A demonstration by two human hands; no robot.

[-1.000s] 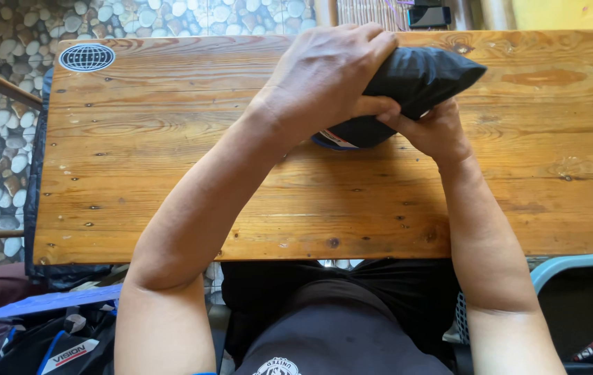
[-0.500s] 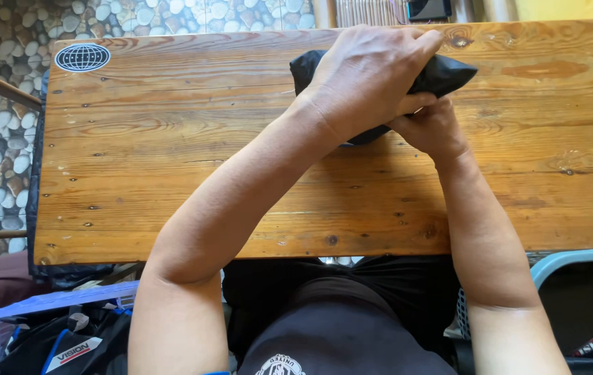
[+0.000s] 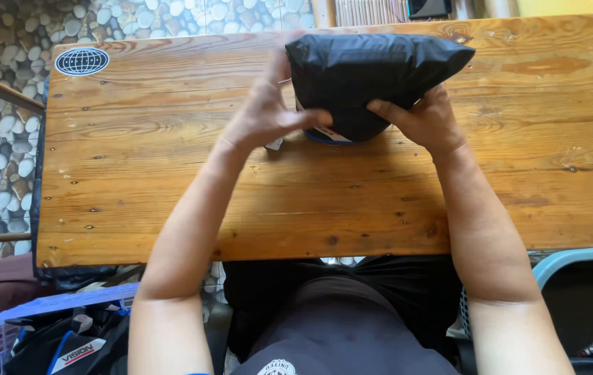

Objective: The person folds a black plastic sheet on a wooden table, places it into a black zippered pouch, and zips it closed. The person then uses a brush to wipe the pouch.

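Black plastic parcel braced above wooden table: right hand grips its underside, left hand pinches its edge, steadying it.

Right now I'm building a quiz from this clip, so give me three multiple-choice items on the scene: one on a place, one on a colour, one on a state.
1. Where on the wooden table is the round globe sticker?
A. far left corner
B. near right corner
C. centre

2. What colour is the plastic bag?
A. white
B. black
C. red

3. How is the bag held?
A. lying untouched
B. by one hand only
C. between both hands

Answers: 1 A, the sticker sits at the table's far left corner. 2 B, the bag is glossy black. 3 C, the left hand and right hand both grip the bag.
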